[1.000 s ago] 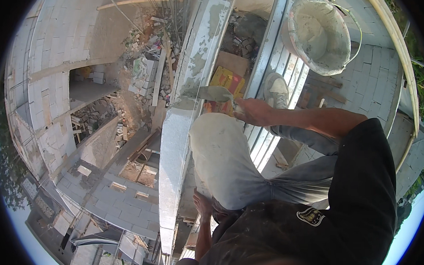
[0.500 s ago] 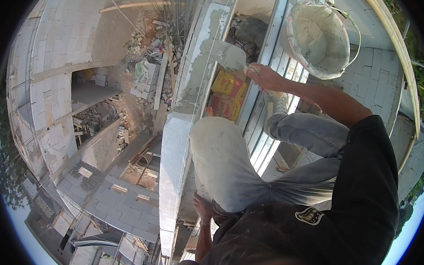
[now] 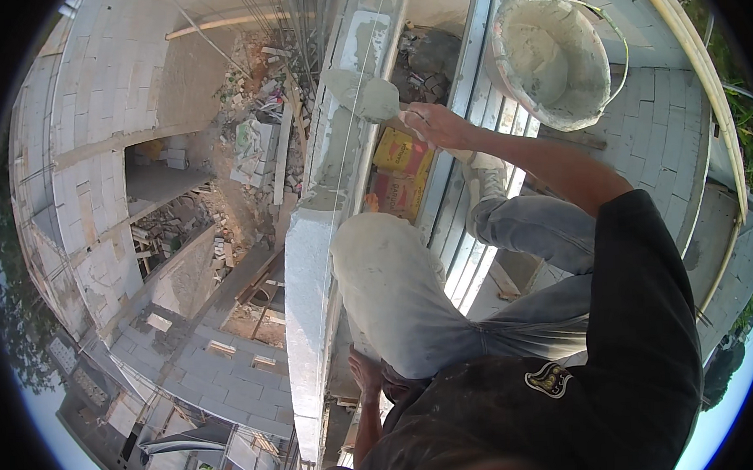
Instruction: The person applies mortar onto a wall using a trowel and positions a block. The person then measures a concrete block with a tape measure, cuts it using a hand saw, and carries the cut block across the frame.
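My right hand [image 3: 439, 125] is closed round the handle of a mortar-coated trowel [image 3: 379, 100]. The trowel's blade lies over the top of a narrow block wall, where wet grey mortar [image 3: 330, 166] is spread. A thin taut string [image 3: 351, 127] runs lengthwise above the wall. Nearer to me, a pale block [image 3: 309, 263] on the wall has a bare top. Beside my bent knee, my left hand [image 3: 366, 371] rests against the wall's inner side with its fingers stretched out, holding nothing.
A bucket [image 3: 589, 100] with mortar inside stands at the upper right, beside metal planks [image 3: 447, 207] under my foot. Yellow and red cartons [image 3: 402, 154] lie between wall and planks. Left of the wall is a drop to rubble [image 3: 259, 148] and lower block walls [image 3: 205, 360].
My right hand and the trowel have moved left, bringing the blade from the wall's inner edge over its mortar-covered top. My left hand stays in its place.
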Motion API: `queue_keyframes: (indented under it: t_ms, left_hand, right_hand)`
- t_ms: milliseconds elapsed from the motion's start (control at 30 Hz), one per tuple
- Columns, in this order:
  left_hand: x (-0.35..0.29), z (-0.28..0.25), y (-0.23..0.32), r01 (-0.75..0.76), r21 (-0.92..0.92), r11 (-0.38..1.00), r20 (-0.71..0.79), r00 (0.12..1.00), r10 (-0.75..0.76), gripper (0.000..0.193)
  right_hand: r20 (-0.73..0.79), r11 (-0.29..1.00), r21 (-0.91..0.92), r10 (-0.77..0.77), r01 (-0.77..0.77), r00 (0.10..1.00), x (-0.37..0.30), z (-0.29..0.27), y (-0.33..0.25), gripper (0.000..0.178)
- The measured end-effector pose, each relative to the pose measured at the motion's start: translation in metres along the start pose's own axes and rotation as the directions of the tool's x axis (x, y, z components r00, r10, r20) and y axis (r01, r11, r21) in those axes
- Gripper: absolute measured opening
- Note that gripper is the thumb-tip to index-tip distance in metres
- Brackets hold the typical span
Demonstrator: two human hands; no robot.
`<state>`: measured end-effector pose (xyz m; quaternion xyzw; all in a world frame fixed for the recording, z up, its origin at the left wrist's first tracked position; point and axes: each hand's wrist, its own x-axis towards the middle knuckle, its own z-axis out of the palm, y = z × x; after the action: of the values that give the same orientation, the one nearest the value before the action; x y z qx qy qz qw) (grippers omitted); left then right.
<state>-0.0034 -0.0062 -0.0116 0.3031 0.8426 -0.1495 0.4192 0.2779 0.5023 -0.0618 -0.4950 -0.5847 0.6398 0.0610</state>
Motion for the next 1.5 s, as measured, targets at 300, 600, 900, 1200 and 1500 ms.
queue_keyframes:
  t_ms: [300, 600, 900, 1200, 1500]
  left_hand:
    - [-0.002, 0.020, -0.017, -0.025, -0.036, 0.999, -0.069, 0.997, 0.022, 0.093]
    - [-0.018, -0.005, 0.013, -0.087, -0.055, 0.995, -0.111, 0.991, 0.081, 0.094]
    - [0.008, 0.000, -0.014, -0.147, -0.060, 0.987, -0.055, 0.988, 0.144, 0.097]
    - [-0.019, -0.028, 0.020, -0.054, -0.009, 0.999, -0.010, 0.999, 0.054, 0.101]
    - [-0.043, -0.058, 0.020, -0.081, -0.062, 0.995, -0.086, 0.993, 0.076, 0.108]
  right_hand:
    - [0.055, 0.891, -0.288, 0.382, -0.351, 0.923, -0.129, -0.062, -0.032, 0.059]
    - [-0.466, 0.595, -0.686, 0.081, -0.418, 0.881, -0.207, -0.157, -0.093, 0.044]
    - [-0.562, 0.636, -0.639, -0.002, -0.432, 0.827, -0.214, -0.165, -0.050, 0.048]
    - [-0.635, 0.366, -0.651, 0.219, -0.665, 0.741, -0.218, -0.186, -0.034, 0.050]
    - [-0.708, 0.416, -0.664, -0.083, -0.621, 0.701, -0.167, -0.220, -0.009, 0.057]
